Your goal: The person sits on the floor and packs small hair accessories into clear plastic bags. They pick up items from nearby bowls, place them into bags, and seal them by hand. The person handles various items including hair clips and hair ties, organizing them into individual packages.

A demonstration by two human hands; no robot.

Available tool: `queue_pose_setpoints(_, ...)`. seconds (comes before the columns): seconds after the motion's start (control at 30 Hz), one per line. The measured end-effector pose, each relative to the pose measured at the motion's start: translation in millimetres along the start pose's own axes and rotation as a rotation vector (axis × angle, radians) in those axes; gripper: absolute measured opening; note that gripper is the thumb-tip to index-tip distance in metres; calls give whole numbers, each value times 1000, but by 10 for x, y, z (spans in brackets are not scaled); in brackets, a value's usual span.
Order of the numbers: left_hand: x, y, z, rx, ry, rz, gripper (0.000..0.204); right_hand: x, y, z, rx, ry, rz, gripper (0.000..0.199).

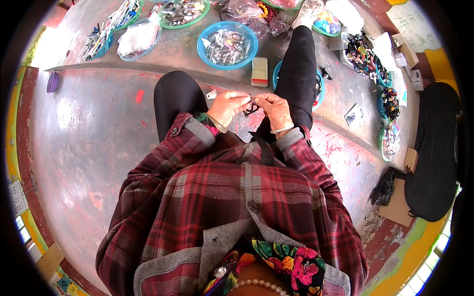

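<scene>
In front of my knees my two hands nearly meet. My left hand (228, 106) is closed in a pinch, thumb and fingertips together, with a bangle at its wrist. My right hand (276, 109) pinches from the other side, a light band round its wrist. Between the fingertips hangs a small dark looped thing (251, 109), too small to name; both hands seem to grip it. Just beyond my left hand a small white card (211, 94) lies on the step. A stack of cards (259, 72) sits past my right hand.
Beyond my knees stand a blue basin (201, 53) of packaged pieces, a green basin (207, 20) and a tray of plastic bags (140, 38). Another blue basin (321, 96) is partly behind my right leg. Baskets of dark cords (390, 104) line the right. A step edge crosses the floor.
</scene>
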State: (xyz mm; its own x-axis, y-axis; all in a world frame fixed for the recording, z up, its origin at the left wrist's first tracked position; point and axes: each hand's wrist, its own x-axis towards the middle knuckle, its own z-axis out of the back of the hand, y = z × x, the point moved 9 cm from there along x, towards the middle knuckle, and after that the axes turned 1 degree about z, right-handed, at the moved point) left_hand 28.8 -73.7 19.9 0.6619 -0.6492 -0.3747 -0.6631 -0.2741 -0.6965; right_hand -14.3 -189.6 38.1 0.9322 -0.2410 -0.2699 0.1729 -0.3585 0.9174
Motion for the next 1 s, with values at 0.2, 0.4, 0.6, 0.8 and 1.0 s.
queue_pose_setpoints(0.2,-15,1,-19,-12,3,39,17,-48,96,-42,-2,9,5,7)
queue_pose_setpoints(0.4,0,29,-22,-26,53,37,18,-22,37,43,-17,-42,22,8)
queue_pose_setpoints(0.6,-16,18,-59,-110,122,58,21,-40,74,36,24,-51,36,12)
queue_pose_setpoints(0.8,20,76,-15,-182,189,124,24,3,1,73,24,7,62,11)
queue_pose_setpoints(1.0,11,47,-59,-183,253,117,25,6,17,65,43,36,94,10)
